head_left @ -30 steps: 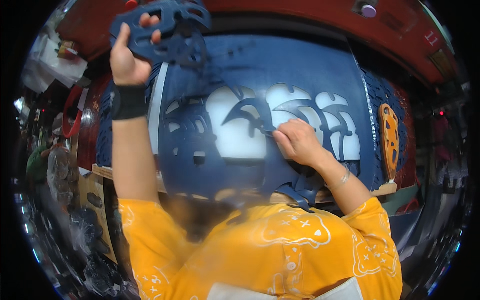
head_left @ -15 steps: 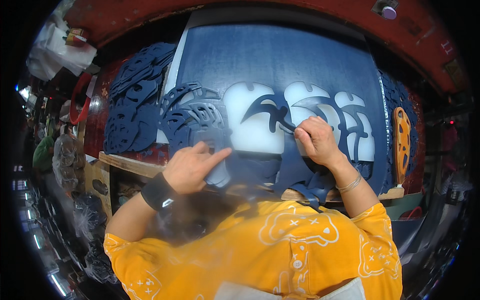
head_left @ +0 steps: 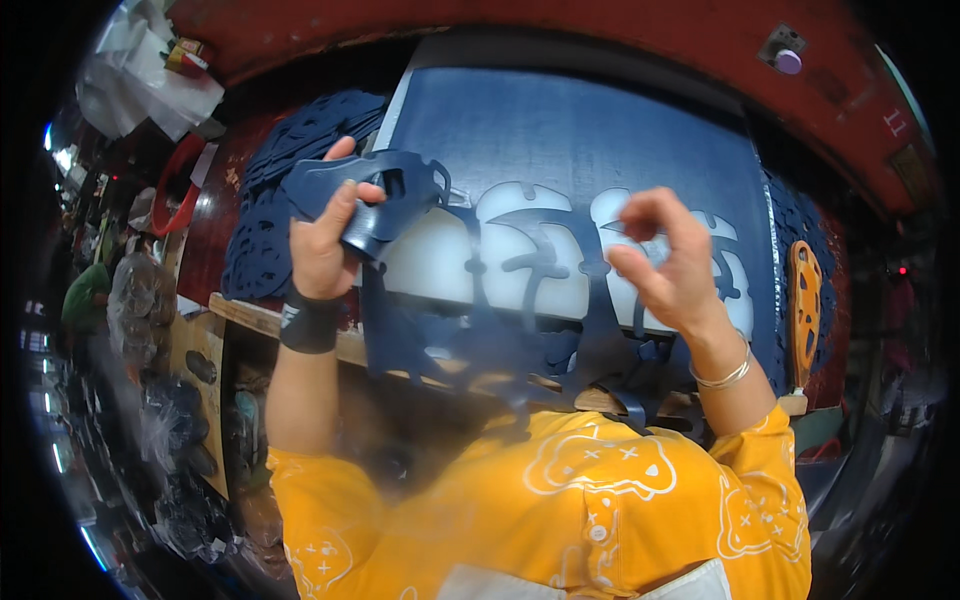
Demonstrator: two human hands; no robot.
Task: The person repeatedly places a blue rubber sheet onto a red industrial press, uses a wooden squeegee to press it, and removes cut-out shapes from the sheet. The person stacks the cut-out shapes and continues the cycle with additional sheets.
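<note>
Cutout in dark blue (head_left: 330,182) is gripped in the left hand (head_left: 322,240) over the left part of the blue sheet (head_left: 570,115), right hand (head_left: 675,262) hovers over its right side, thumb and fingertips apart, orange perforated piece (head_left: 800,345) near sheet's right edge
</note>
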